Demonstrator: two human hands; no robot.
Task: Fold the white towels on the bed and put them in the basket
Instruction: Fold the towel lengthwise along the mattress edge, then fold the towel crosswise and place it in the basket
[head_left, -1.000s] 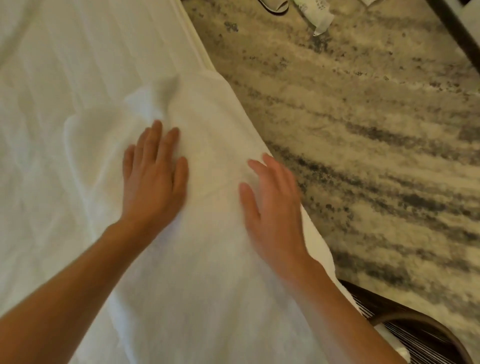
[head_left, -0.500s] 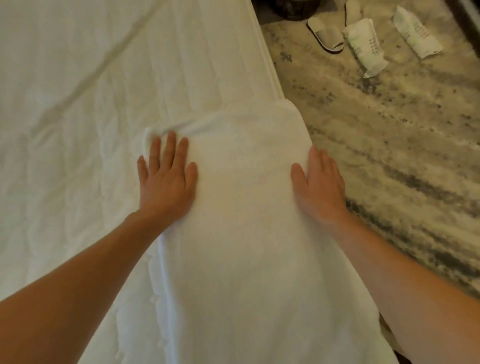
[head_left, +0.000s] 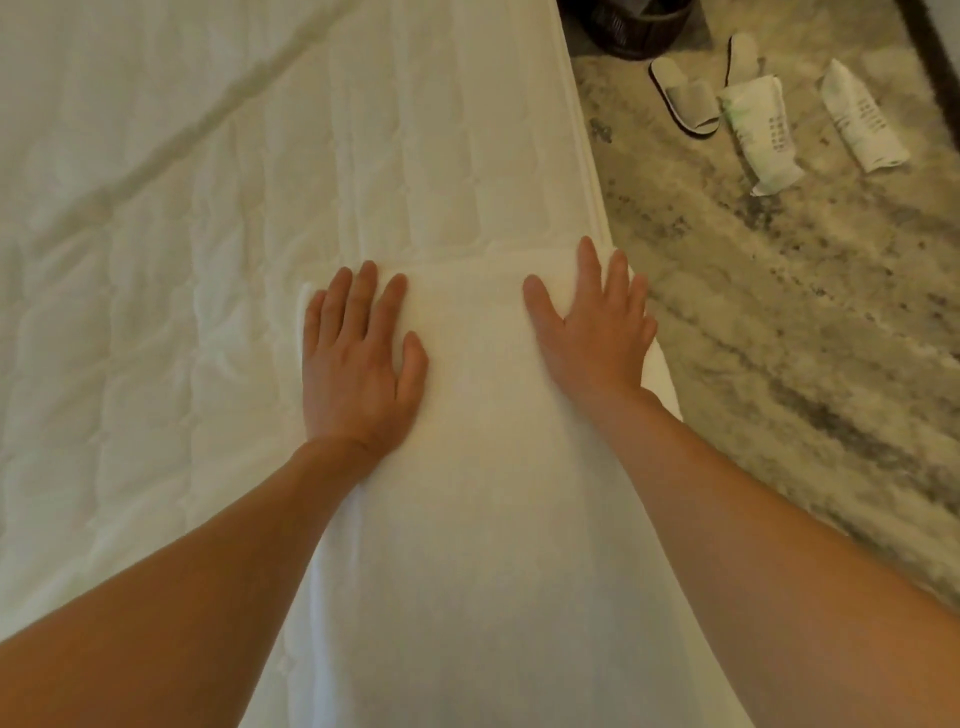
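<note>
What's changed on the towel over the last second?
The left hand and right hand slid apart along the white towel to its far corners; its rumpled far end now lies flat. Both stayed flat on it, gripping nothing; the towel stays on the bed.

left hand (head_left: 358, 369) and right hand (head_left: 592, 338) slid forward, flattening towel (head_left: 483, 519).

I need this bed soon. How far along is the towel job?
Done: one towel lies spread flat along the bed edge. In hand: left hand and right hand press its far end smooth. Left: folding it and carrying it to the basket.
</note>
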